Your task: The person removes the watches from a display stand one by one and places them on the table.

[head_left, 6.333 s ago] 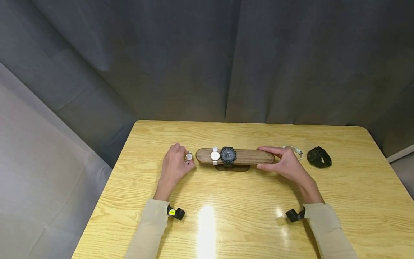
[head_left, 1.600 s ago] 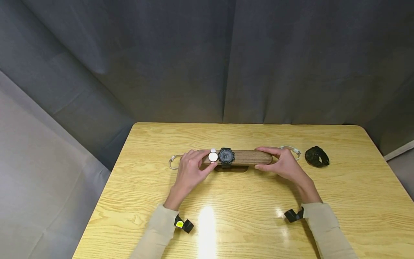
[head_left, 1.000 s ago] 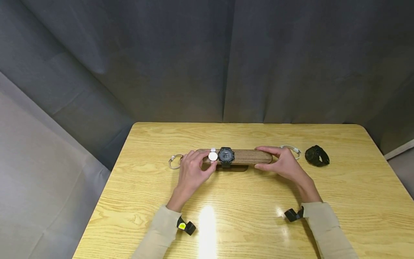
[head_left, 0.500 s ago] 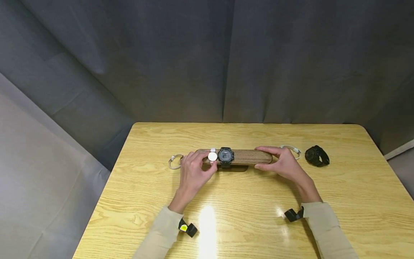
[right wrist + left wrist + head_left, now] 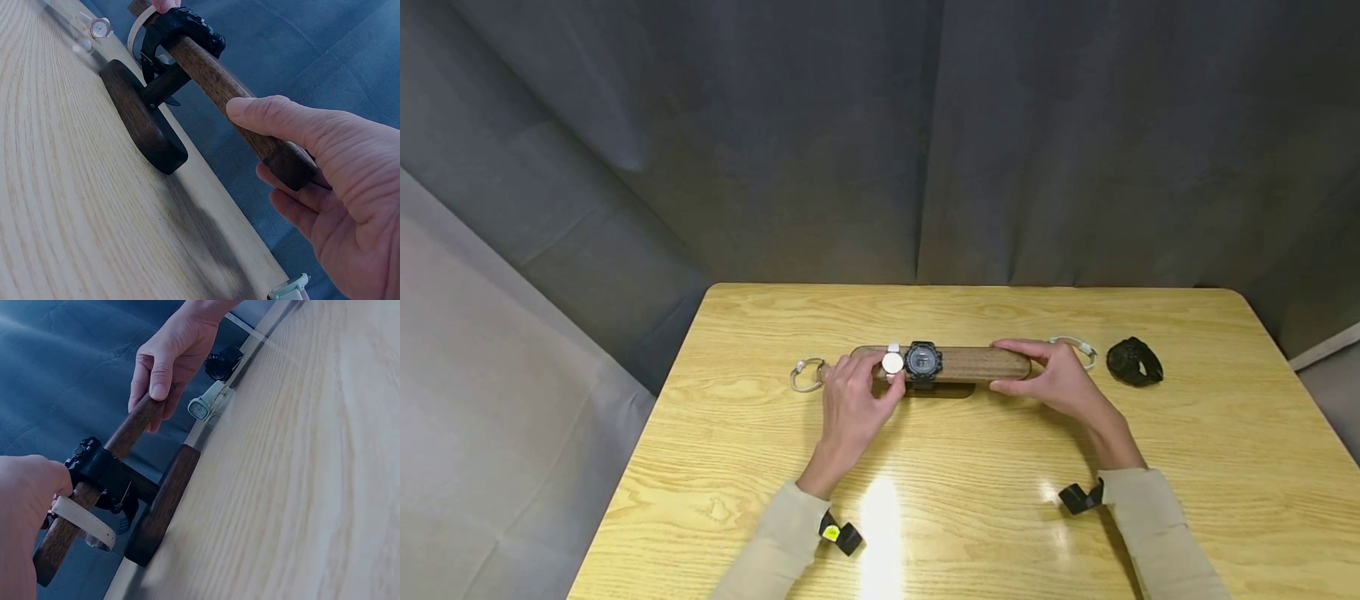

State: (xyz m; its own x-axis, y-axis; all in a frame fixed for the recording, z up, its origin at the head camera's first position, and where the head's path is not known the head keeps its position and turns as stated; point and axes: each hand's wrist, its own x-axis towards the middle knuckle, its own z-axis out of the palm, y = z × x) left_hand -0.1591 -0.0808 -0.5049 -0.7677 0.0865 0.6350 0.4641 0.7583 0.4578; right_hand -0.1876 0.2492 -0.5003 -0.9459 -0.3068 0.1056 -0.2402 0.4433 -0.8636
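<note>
A dark wooden watch stand stands near the middle of the table, its long rounded bar raised on a foot. Round the left part of the bar sit a white-strapped watch and, right beside it, a chunky black watch. My left hand pinches the white-strapped watch between thumb at the near side and fingers at the far side. At the bar's other end my right hand grips the wood, thumb on the near face and fingers behind, as the right wrist view shows.
A slim watch with a looped band lies left of the stand. Beyond the right hand is a pale mint watch, partly hidden by it; farther right lies a dark bulky watch. A grey curtain hangs behind the table's back edge.
The left hand let go of the slim watch on the left and took hold of the white-strapped watch; lately its wrist has swung slightly right. The right hand keeps its grip.
</note>
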